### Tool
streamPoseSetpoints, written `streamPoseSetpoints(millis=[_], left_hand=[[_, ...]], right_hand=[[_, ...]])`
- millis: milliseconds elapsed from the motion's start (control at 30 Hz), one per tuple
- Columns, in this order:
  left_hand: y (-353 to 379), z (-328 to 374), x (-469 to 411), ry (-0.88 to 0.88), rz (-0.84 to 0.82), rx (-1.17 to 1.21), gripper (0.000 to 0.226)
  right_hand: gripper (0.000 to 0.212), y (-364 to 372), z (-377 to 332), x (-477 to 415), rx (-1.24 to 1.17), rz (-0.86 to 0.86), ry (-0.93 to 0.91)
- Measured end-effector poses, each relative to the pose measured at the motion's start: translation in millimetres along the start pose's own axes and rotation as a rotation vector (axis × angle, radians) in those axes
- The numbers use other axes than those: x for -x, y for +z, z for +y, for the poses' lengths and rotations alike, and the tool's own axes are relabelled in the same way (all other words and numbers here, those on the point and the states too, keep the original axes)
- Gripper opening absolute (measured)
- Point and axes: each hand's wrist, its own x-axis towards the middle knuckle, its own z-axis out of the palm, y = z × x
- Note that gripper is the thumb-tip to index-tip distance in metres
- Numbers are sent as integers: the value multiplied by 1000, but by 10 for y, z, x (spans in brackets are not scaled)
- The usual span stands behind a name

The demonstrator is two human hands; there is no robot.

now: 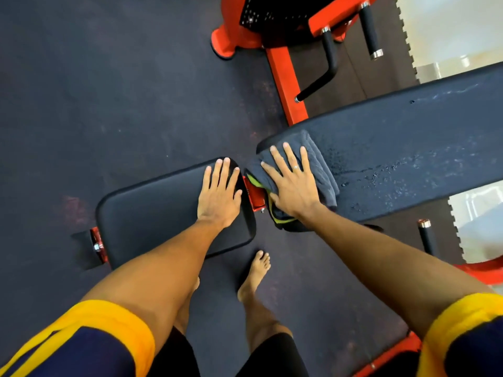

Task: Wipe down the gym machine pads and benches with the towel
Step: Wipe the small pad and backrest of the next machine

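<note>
Both hands are spread flat, fingers straight. The left hand [219,194] presses on the seat pad [152,202] near its far end, its fingertips at the edge by the gap. The right hand [292,183] presses the towel [324,170] onto the near end of the long pad [408,148].

The towel is folded, and one fold with a yellow-green hem hangs off the pad's end, into the gap and beside the red bracket [254,195]. A sweep away from the gap could drag that fold across the bracket and its bolt, where it may catch and pull the towel out from under the palm. Nothing pinches the cloth, so on a hard push the hand may also slide over it, or bunch it and leave streaks.

Droplets [375,172] cover the long pad ahead of the towel. The person seems to lean weight on both arms, so a palm that runs off the cloth onto wet vinyl could slip. Water pushed over the pad's edge would land on the floor [109,91] near the bare foot [257,273], a slipping risk. If the pads hinge at the gap, the left fingertips sit close to a pinch point.
</note>
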Motion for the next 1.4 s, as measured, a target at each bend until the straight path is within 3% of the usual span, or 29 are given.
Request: streamPoseSetpoints(millis=[167, 367, 533, 600, 700, 800, 933, 1100, 1200, 1300, 1400], left_hand=[[22, 17, -8, -26, 41, -3, 65], [53, 84, -20, -76, 103, 24, 64], [78, 172, -19, -151, 138, 40, 63], [90, 249, -2, -211, 157, 45, 62], [86, 456, -53, -327, 165, 85, 61], [97, 618, -116, -439, 180, 68, 62], [180, 646, -153, -492, 215, 22, 62], [248, 647, -167, -506, 266, 37, 62], [215, 655, -178, -509, 276, 61, 63], [222, 672, -172, -518, 274, 50, 64], [253, 670, -186, -522, 299, 30, 63]], right_hand=[[76, 341, -24, 667, 9, -16, -227], [71, 150, -54, -123, 188, -108, -418], [68, -260, 184, -745, 138, -92, -227], [70, -246, 357, -667, 91, -50, -241], [69, -137, 503, -187, 53, 4, -402], [71, 50, 398, 276, 88, -132, -586], [73, 91, 210, 35, 198, -197, -723], [74, -219, 130, -821, 339, -190, -556], [72, -337, 411, -940, 184, -190, -408], [74, -311, 680, -574, 186, -73, -483], [75, -223, 667, -353, 244, -109, -634]])
